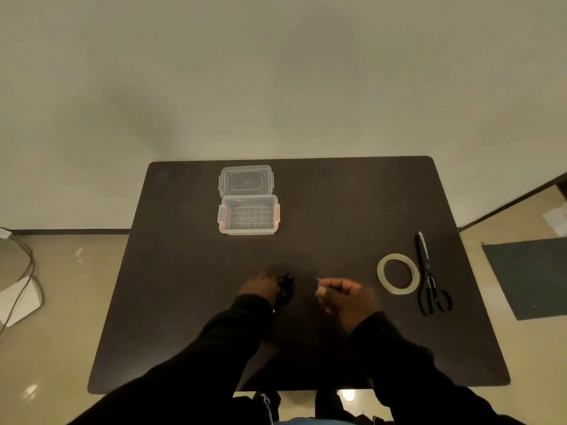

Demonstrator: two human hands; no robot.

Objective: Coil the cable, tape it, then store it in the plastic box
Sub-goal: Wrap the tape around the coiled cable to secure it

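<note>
A black coiled cable [286,289] lies on the dark table [337,210] near its middle, hard to make out against the surface. My left hand [259,286] rests on the coil's left side and grips it. My right hand [346,297] is a short way to the right, fingers pinched on a small clear strip of tape [318,280] that sticks up from the fingertips. The clear plastic box [248,215] with orange latches stands open at the back left, its lid [245,180] lying behind it. The box looks empty.
A roll of clear tape [398,273] lies flat at the right. Black scissors [429,279] lie just right of the roll, blades pointing away from me. Beyond the table edges the floor shows a grey mat [527,276] at right and cords [21,280] at left.
</note>
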